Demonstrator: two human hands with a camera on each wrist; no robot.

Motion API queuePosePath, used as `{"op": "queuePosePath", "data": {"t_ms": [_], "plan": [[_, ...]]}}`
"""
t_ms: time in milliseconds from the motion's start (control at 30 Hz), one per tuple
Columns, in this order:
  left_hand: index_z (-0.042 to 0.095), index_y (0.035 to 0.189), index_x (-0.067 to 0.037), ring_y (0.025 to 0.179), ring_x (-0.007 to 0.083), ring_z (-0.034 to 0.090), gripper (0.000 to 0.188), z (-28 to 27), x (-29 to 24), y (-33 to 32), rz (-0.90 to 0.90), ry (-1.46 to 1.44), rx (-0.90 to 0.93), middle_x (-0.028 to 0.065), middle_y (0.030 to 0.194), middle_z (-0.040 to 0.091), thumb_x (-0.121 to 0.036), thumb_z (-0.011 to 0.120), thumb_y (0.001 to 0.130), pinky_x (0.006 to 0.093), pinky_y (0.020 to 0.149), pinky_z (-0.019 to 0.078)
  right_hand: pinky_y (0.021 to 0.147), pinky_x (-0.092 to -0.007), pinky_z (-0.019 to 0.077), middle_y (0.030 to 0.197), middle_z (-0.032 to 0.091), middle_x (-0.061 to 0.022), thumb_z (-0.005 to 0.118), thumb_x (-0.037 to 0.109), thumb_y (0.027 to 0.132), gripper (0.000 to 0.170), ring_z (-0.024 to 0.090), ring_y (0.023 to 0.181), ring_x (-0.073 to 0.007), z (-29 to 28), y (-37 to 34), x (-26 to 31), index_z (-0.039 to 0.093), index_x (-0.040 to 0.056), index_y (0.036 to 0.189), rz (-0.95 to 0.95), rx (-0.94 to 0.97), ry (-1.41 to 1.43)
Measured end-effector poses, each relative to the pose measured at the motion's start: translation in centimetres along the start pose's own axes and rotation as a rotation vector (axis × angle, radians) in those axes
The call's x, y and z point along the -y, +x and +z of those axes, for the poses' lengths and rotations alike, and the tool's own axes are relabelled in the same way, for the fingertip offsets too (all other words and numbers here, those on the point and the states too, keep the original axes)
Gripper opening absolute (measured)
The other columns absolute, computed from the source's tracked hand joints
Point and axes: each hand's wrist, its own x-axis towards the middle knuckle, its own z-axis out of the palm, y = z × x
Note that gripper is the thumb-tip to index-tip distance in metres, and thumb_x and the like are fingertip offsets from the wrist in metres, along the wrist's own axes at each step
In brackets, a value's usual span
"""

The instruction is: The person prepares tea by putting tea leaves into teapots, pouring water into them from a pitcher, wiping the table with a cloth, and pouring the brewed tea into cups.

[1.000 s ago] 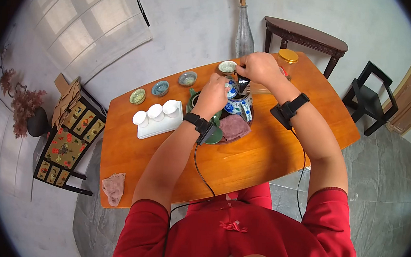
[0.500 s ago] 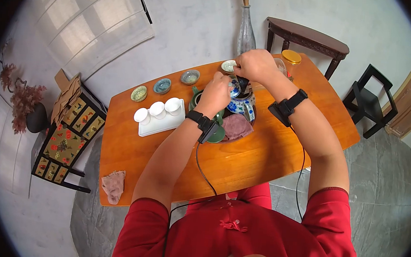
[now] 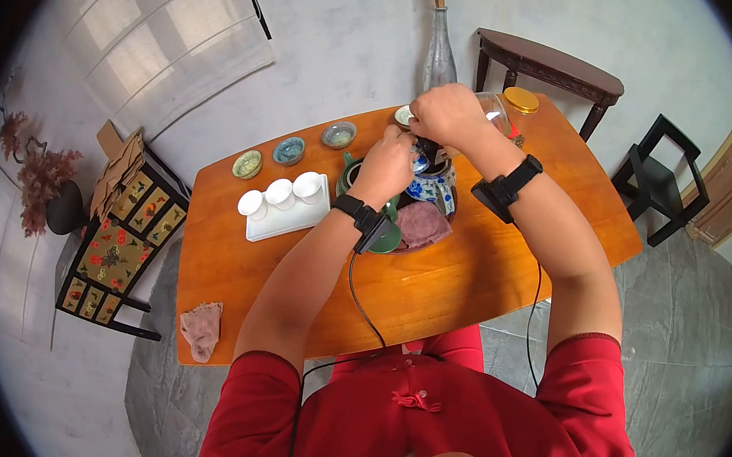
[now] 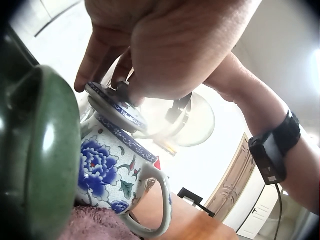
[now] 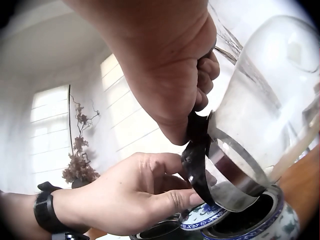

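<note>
While pinching the lid (image 4: 115, 109) by its top with the fingers of the left hand (image 5: 127, 192), closed to just that small grip, holds it slanted at the left side of the uncovered mouth of the blue-and-white teapot (image 4: 100, 170). Cannot tell lid touching rim from lid just apart. Grips the black handle (image 5: 196, 172) with the right hand (image 3: 450, 117), curled well round it, above and beyond the left. Holds by that handle the glass jug (image 5: 270, 95), tipped along its long axis from a raised base at the far right to a lowered lip at the near left. Turns, seemingly, on one alignment: lip just above mouth, immediately right of lid, with the left hand lower and nearer to the teapot, around the middle of the tabletop (image 3: 484, 259). Cannot make out any liquid running.
</note>
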Motion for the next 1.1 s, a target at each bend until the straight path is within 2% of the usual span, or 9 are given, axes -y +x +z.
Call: {"op": "queuePosePath", "data": {"t_ms": [333, 433, 500, 633, 667, 700, 800, 1033, 1100], "plan": [[0.062, 0.098, 0.005, 0.088, 0.0409, 0.062, 0.019, 0.2, 0.1, 0.3, 0.034, -0.012, -0.019, 0.0219, 0.102, 0.055, -0.007, 0.065, 0.083, 0.0465, 0.076, 0.0513, 0.060, -0.0438, 0.0518, 0.065, 0.065, -0.0136, 0.066, 0.030, 0.076, 0.023, 0.064, 0.064, -0.0338, -0.1, -1.1, -1.0, 0.071, 0.0087, 0.071, 0.035, -0.030, 0.013], [0.064, 0.100, 0.003, 0.090, 0.0374, 0.060, 0.018, 0.0, 0.1, 0.4, -0.041, -0.079, -0.030, 0.0183, 0.098, 0.057, -0.007, 0.066, 0.084, 0.0422, 0.079, 0.0493, 0.064, -0.0421, 0.0529, 0.071, 0.067, -0.0133, 0.066, 0.035, 0.079, 0.028, 0.065, 0.068, -0.0335, 0.3, -2.5, -2.8, 0.073, 0.0079, 0.078, 0.170, -0.092, 0.145], [0.065, 0.098, 0.003, 0.090, 0.0351, 0.060, 0.017, 0.1, 0.3, 0.7, -0.069, -0.142, -0.071, 0.0173, 0.097, 0.058, -0.007, 0.066, 0.084, 0.0404, 0.078, 0.0493, 0.068, -0.0392, 0.0530, 0.077, 0.069, -0.0131, 0.066, 0.039, 0.081, 0.033, 0.066, 0.073, -0.0326, 0.3, -3.7, -3.8, 0.074, 0.0075, 0.085, 0.481, -0.025, 0.351], [0.065, 0.099, 0.003, 0.089, 0.0335, 0.061, 0.017, 0.6, 0.1, 1.4, -0.099, -0.171, -0.089, 0.0169, 0.099, 0.059, -0.008, 0.066, 0.085, 0.0389, 0.079, 0.0495, 0.072, -0.0378, 0.0529, 0.080, 0.070, -0.0154, 0.065, 0.042, 0.083, 0.035, 0.068, 0.079, -0.0308, 1.5, -6.7, -6.1, 0.074, 0.0082, 0.088, 0.731, -0.162, 0.598], [0.065, 0.099, 0.003, 0.090, 0.0341, 0.061, 0.018, 0.9, -0.1, 1.5, -0.093, -0.191, -0.083, 0.0171, 0.100, 0.059, -0.008, 0.066, 0.085, 0.0393, 0.080, 0.0496, 0.067, -0.0333, 0.0513, 0.076, 0.070, -0.0116, 0.066, 0.036, 0.086, 0.033, 0.067, 0.071, -0.0222, 2.2, -7.4, -7.0, 0.073, 0.0037, 0.090, 0.794, -0.199, 0.693], [0.064, 0.099, 0.002, 0.091, 0.0347, 0.061, 0.018, 1.1, -0.3, 1.5, -0.087, -0.213, -0.077, 0.0173, 0.102, 0.059, -0.008, 0.066, 0.085, 0.0397, 0.080, 0.0496, 0.067, -0.0333, 0.0513, 0.076, 0.070, -0.0116, 0.066, 0.036, 0.086, 0.033, 0.067, 0.071, -0.0222, 2.7, -8.3, -7.8, 0.073, 0.0037, 0.090, 0.796, -0.198, 0.693], [0.063, 0.100, 0.002, 0.093, 0.0364, 0.060, 0.019, 1.5, -1.2, 1.4, -0.022, -0.157, -0.049, 0.0178, 0.106, 0.058, -0.008, 0.066, 0.085, 0.0416, 0.082, 0.0496, 0.055, -0.0238, 0.0404, 0.064, 0.056, 0.0027, 0.068, 0.025, 0.089, 0.027, 0.048, 0.060, -0.0048, 2.0, -9.9, -8.2, 0.069, -0.0005, 0.079, 0.927, -0.535, 1.039], [0.063, 0.101, 0.002, 0.095, 0.0391, 0.060, 0.019, 2.3, -1.7, 1.5, 0.008, -0.059, 0.042, 0.0193, 0.109, 0.056, -0.008, 0.065, 0.085, 0.0445, 0.082, 0.0497, 0.057, -0.0221, 0.0373, 0.068, 0.057, 0.0046, 0.068, 0.021, 0.091, 0.025, 0.047, 0.063, -0.0039, 3.0, -14.1, -8.2, 0.067, 0.0007, 0.077, 0.913, -0.667, 1.121], [0.057, 0.085, 0.004, 0.087, 0.0420, 0.060, 0.009, 2.5, -1.6, 1.4, 0.102, -0.017, 0.006, 0.0230, 0.102, 0.053, -0.004, 0.061, 0.084, 0.0475, 0.076, 0.0509, 0.058, -0.0218, 0.0376, 0.069, 0.058, 0.0046, 0.068, 0.020, 0.091, 0.024, 0.047, 0.064, -0.0039, 3.1, -15.0, -7.7, 0.067, 0.0007, 0.077, 0.925, -0.685, 1.148]]}}
